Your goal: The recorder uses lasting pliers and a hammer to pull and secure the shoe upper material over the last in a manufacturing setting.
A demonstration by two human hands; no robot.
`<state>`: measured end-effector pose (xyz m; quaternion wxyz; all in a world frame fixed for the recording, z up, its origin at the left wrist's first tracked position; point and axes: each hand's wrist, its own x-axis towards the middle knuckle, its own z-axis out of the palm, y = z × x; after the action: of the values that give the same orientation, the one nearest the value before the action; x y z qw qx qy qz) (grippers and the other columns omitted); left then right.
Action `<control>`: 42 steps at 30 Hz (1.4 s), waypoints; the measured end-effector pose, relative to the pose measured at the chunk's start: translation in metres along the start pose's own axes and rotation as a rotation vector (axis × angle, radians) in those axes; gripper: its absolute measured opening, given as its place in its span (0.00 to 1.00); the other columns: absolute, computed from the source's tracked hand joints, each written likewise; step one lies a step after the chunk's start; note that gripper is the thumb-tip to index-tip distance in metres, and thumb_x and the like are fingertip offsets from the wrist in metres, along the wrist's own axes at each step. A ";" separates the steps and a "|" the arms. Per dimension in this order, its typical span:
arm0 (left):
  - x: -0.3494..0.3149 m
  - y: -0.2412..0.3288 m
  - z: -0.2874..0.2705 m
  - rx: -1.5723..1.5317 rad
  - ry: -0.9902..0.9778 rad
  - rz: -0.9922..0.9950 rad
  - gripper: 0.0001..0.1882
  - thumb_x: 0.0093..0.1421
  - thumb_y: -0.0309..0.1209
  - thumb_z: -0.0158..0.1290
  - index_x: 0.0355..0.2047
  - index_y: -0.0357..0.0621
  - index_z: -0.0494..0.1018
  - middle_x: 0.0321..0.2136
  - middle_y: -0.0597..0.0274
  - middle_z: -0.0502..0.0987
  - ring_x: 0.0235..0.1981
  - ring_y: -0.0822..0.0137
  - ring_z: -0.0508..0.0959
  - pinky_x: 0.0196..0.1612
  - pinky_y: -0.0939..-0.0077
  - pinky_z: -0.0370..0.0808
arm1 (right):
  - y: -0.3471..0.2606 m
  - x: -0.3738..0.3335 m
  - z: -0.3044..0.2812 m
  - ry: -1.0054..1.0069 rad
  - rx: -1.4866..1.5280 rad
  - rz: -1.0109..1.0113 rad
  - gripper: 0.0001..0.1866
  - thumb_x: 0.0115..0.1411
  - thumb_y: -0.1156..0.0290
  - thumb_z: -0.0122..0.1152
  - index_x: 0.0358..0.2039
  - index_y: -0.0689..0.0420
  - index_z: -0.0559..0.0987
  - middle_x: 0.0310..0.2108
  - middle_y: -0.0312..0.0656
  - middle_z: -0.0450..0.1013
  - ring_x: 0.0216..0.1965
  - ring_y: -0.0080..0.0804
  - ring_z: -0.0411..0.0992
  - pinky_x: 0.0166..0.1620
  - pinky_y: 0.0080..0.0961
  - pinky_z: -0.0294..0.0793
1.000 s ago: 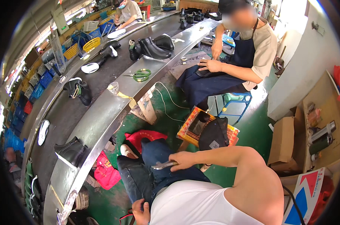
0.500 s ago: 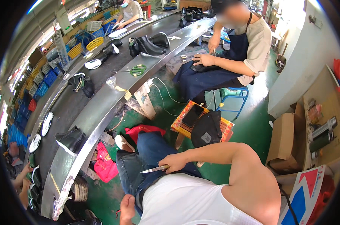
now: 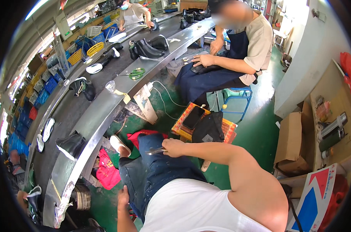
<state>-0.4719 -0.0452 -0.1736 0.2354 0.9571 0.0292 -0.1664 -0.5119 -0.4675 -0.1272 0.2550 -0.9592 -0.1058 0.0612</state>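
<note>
My right hand (image 3: 173,148) is closed on a slim silver hand tool (image 3: 156,151), whose exact kind I cannot make out. It hangs above my dark blue trousers (image 3: 160,170), near the knee. Down at the left, my left hand (image 3: 123,196) lies against the outer side of my left thigh, its fingers mostly out of sight. Beyond my knees a black ankle boot (image 3: 71,145) with a white sole edge stands on the bench's metal rim (image 3: 91,140).
Shoes and boots (image 3: 146,48) stand along the dark curved bench, with green-handled scissors (image 3: 136,73) and a clear cup (image 3: 110,86). A small orange stool (image 3: 229,129) carries a phone (image 3: 193,117) and a black cap (image 3: 209,129). A seated co-worker (image 3: 245,50) handles a dark shoe.
My right hand has moved forward from my waist toward the knee with the tool. My left hand has shifted left along my thigh. The far co-worker now reaches to a dark boot.
</note>
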 end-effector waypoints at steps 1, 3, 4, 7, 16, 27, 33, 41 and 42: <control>0.004 -0.007 0.004 -0.017 0.059 0.011 0.31 0.69 0.51 0.41 0.43 0.28 0.75 0.39 0.34 0.79 0.49 0.39 0.76 0.51 0.51 0.72 | 0.004 0.008 0.012 0.003 0.028 0.096 0.16 0.62 0.60 0.57 0.41 0.60 0.72 0.35 0.51 0.76 0.40 0.52 0.76 0.43 0.45 0.74; 0.004 -0.012 0.005 0.213 0.024 0.084 0.35 0.69 0.53 0.34 0.41 0.30 0.77 0.41 0.30 0.77 0.49 0.32 0.74 0.53 0.47 0.70 | 0.015 0.022 0.024 0.005 0.049 0.180 0.14 0.61 0.63 0.56 0.42 0.60 0.72 0.36 0.53 0.76 0.41 0.54 0.75 0.44 0.48 0.73; 0.003 -0.010 0.001 0.316 0.021 0.104 0.33 0.70 0.50 0.34 0.38 0.33 0.79 0.39 0.31 0.78 0.46 0.33 0.76 0.52 0.46 0.71 | 0.017 0.025 0.026 -0.001 0.035 0.171 0.14 0.60 0.66 0.56 0.42 0.60 0.71 0.35 0.53 0.75 0.41 0.54 0.75 0.44 0.48 0.72; -0.017 0.008 -0.020 0.397 -0.016 0.111 0.33 0.71 0.50 0.33 0.38 0.33 0.79 0.37 0.31 0.78 0.43 0.35 0.78 0.49 0.46 0.73 | 0.019 0.021 0.000 -0.016 0.019 0.145 0.11 0.57 0.70 0.53 0.40 0.57 0.71 0.35 0.54 0.75 0.41 0.55 0.75 0.43 0.48 0.72; -0.133 0.040 -0.091 0.310 -0.136 0.044 0.30 0.69 0.52 0.38 0.32 0.38 0.79 0.29 0.39 0.79 0.36 0.39 0.79 0.43 0.46 0.74 | -0.018 -0.060 -0.108 -0.669 -0.030 0.039 0.12 0.57 0.65 0.59 0.39 0.56 0.75 0.32 0.51 0.76 0.39 0.50 0.76 0.41 0.42 0.72; 0.073 0.036 -0.248 0.267 0.639 0.280 0.29 0.56 0.25 0.50 0.60 0.41 0.65 0.48 0.38 0.76 0.49 0.39 0.75 0.52 0.53 0.73 | -0.034 -0.009 -0.125 -0.414 0.370 0.091 0.12 0.56 0.65 0.66 0.36 0.58 0.76 0.26 0.38 0.70 0.29 0.30 0.69 0.37 0.27 0.70; 0.175 0.065 -0.318 0.781 0.476 0.149 0.59 0.46 0.19 0.57 0.73 0.63 0.34 0.73 0.58 0.35 0.73 0.48 0.40 0.66 0.45 0.60 | -0.039 0.017 -0.084 -0.510 0.391 0.091 0.12 0.57 0.64 0.66 0.37 0.56 0.76 0.27 0.40 0.73 0.31 0.31 0.72 0.38 0.29 0.72; 0.201 0.103 -0.353 1.084 0.148 0.477 0.50 0.33 0.40 0.73 0.58 0.40 0.66 0.57 0.42 0.70 0.64 0.50 0.64 0.69 0.52 0.56 | -0.008 0.036 -0.043 -0.514 0.518 0.204 0.13 0.56 0.64 0.65 0.36 0.59 0.75 0.28 0.44 0.73 0.31 0.33 0.72 0.38 0.31 0.71; 0.195 0.108 -0.349 1.055 0.058 0.371 0.47 0.36 0.43 0.72 0.56 0.38 0.67 0.52 0.41 0.73 0.60 0.48 0.69 0.66 0.54 0.60 | -0.005 0.038 -0.035 -0.510 0.554 0.241 0.14 0.56 0.63 0.65 0.36 0.59 0.75 0.28 0.44 0.73 0.31 0.34 0.72 0.38 0.31 0.71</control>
<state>-0.1676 0.0148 0.1003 -0.2510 0.9385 -0.2204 -0.0879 -0.4703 -0.4706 -0.0969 0.4605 -0.8136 -0.0317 0.3535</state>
